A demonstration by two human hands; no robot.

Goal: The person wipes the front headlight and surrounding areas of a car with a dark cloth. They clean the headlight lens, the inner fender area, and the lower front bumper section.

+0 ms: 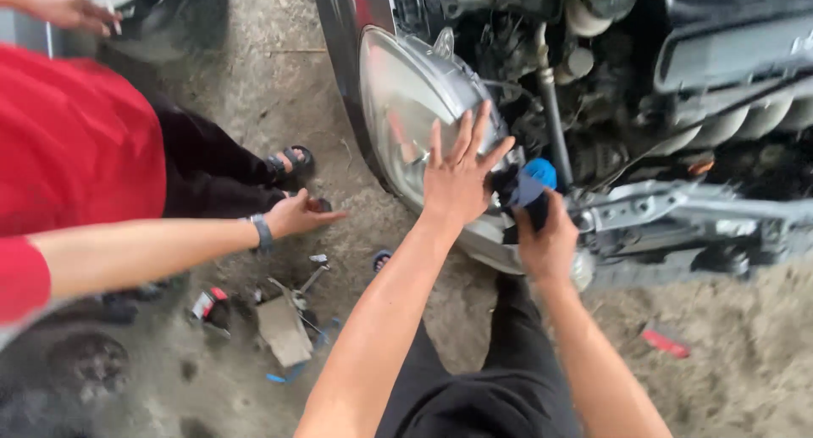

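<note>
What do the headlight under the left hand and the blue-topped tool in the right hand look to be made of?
The headlight looks like clear, glossy plastic, slightly hazy, with a reflective silvery inside showing through. The tool in the right hand seems to have a matte blue and black plastic or rubber handle; its working end is hidden. The left hand lies flat on the lens.

head cam | looks steeply down | close over headlight (406,108) | single view

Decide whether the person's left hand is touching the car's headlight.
Touching: the head view shows the left hand spread flat on the headlight lens, palm and fingers pressed against it.
</note>
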